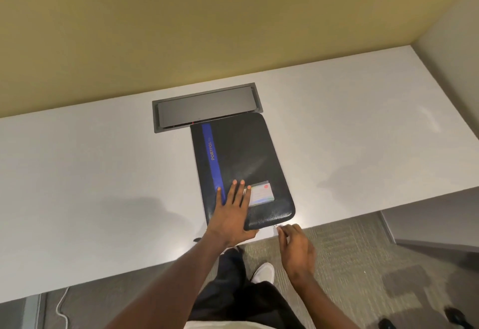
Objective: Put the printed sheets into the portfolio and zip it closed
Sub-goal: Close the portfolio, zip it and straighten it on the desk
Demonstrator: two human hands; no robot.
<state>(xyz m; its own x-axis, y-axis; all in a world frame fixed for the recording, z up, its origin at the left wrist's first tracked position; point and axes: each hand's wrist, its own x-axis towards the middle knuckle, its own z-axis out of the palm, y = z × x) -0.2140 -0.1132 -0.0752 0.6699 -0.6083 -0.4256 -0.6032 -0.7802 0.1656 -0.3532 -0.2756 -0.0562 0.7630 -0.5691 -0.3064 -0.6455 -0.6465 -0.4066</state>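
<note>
The black portfolio [241, 168] lies shut on the white desk [103, 173], its near corner at the edge. The left hand [232, 214] presses flat, fingers spread; the right hand [295, 245] pinches the zip pull [276, 226]. A hard tug could skid it off or jam the zip.

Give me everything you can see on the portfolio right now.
The portfolio is a black, grained, leather-like case with rounded corners and a blue stripe printed "PORTFOL…". It lies flat and closed on the white desk, its far edge overlapping the grey cable hatch. A clear pocket holds a card. The left hand presses flat on it; the right hand pinches the zipper pull at the near corner.
</note>
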